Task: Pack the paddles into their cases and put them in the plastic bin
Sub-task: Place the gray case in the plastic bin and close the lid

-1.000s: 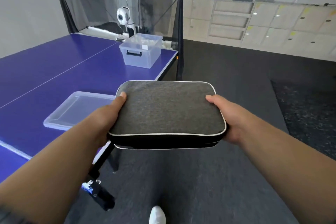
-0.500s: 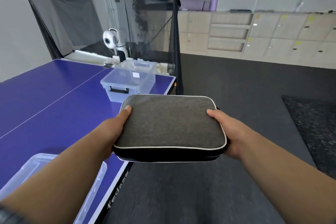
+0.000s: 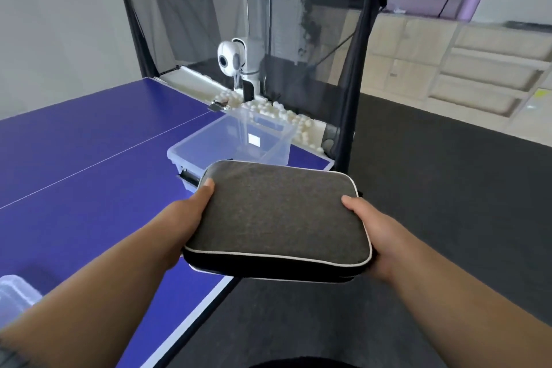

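Note:
A closed grey paddle case [image 3: 277,215] with white piping is held flat between both hands, over the table's near-right edge. My left hand [image 3: 186,224] grips its left side, thumb on top. My right hand [image 3: 372,236] grips its right side. Just beyond the case, a clear plastic bin [image 3: 209,146] stands open on the blue table [image 3: 74,188], partly hidden by the case. No paddle is visible.
The bin's clear lid [image 3: 15,296] lies at the lower left on the table. A white ball-launching robot [image 3: 234,61], loose white balls [image 3: 268,110] and a black catch net [image 3: 328,39] stand at the table's far end. Dark carpet lies to the right.
The case and both hands have come closer to the bin, which now lies just behind the case. The lid has slid to the lower left of the view.

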Demonstrator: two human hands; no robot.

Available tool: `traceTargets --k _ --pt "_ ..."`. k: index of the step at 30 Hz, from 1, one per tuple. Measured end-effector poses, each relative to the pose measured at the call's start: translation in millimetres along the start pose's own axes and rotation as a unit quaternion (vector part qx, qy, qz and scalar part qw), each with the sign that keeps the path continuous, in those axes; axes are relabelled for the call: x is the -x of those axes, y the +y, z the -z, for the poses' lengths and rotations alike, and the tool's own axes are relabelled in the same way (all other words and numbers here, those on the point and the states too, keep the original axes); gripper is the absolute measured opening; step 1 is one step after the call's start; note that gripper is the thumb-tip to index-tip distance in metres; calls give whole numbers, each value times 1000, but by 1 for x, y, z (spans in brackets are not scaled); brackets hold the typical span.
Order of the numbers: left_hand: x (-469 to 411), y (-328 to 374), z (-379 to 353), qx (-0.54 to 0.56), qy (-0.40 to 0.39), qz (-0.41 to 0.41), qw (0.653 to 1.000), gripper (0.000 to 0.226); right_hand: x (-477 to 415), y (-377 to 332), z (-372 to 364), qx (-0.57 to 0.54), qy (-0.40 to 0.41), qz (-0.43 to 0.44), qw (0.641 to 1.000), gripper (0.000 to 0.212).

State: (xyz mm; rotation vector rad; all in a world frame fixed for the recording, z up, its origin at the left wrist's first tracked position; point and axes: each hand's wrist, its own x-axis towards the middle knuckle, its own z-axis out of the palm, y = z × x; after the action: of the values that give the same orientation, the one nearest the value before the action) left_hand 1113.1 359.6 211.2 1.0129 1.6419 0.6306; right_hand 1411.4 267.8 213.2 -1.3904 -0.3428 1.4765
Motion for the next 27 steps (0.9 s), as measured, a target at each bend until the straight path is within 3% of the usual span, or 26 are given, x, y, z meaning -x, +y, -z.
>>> traceTargets --k 4,8,12,16,20,27 --pt "-42 22 -8 39 55 35 997 103 -78 -49 -19 40 -34 -21 998 23" --pt "-92 42 -1 79 99 43 991 105 -159 -89 -59 87 -72 -22 993 22" --pt "-148 76 7 99 136 50 985 87 -232 -127 -104 136 -94 -14 986 23" --pt "-208 109 3 136 164 49 976 88 -310 -170 -142 166 -120 2 979 22" --pt "-263 126 -15 204 185 35 961 56 -387 -207 -172 229 -137 12 964 26" --pt "-339 106 -66 313 270 210 886 57 -527 -212 -229 372 -204 -55 904 26"
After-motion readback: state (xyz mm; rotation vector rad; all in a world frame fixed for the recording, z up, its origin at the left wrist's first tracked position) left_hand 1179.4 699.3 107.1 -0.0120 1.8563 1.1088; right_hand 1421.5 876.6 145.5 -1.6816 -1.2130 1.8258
